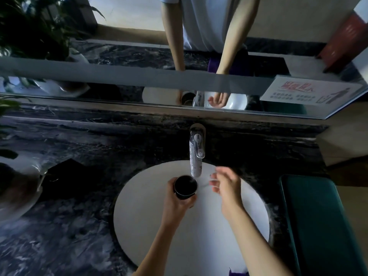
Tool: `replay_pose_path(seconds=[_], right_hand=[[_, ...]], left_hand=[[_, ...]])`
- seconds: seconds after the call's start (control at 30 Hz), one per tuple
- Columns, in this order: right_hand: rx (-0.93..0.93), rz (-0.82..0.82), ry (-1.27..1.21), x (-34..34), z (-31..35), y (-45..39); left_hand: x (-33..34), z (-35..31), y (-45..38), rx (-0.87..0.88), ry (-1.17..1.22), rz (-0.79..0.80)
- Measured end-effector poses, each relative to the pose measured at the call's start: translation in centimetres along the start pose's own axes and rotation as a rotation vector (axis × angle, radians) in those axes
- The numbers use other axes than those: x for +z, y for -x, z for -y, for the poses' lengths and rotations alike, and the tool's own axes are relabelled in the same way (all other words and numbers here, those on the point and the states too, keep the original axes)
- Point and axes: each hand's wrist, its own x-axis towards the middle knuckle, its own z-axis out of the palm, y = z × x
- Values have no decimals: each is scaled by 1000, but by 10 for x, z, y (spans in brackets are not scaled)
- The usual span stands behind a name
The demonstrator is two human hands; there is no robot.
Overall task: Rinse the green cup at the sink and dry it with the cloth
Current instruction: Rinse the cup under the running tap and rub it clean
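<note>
My left hand (176, 202) grips the dark green cup (185, 187) upright over the white sink basin (143, 206), its mouth just left of the chrome tap spout (196, 156). To the right of the spout hovers my right hand (226, 186), fingers spread, holding nothing. A scrap of purple cloth (238, 273) shows at the bottom edge by my right forearm. Whether water is running I cannot make out.
Dark marble counter (69, 216) surrounds the basin. A mirror (139, 46) runs along the back wall. A potted plant (18, 176) stands at the left. A teal tray-like object (318, 226) lies at the right. A printed notice (310, 92) is stuck on the mirror.
</note>
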Motion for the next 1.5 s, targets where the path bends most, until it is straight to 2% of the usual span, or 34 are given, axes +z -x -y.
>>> replay_pose_path(seconds=[0.17,0.3,0.5,0.67,0.8,0.93,1.1,1.23,1.37,1.5], right_hand=[[186,104,97,-6,-52,5],[235,73,98,-13,-65,3],[230,72,94,-15,-65,-5],[211,88,81,-14,-64,-10],[203,93,71,-13,-64,-12],[195,104,75,-14,-63,-13],[200,82,57,-15,-65,-14],[209,74,47,-16,-67,-15],[205,77,50,-16,-68,-15],[200,80,47,-17,-68,-16]], left_hand=[[11,15,-12,45,-71,115],[5,23,-26,69,-54,37],[12,25,-30,68,-126,140],[8,24,-37,97,-106,68],[11,23,-34,79,-130,167],[7,20,-38,68,-74,111],[6,13,-32,43,-124,221],[5,12,-33,36,-68,157],[6,9,-33,32,-116,208],[7,12,-36,-5,-82,105]])
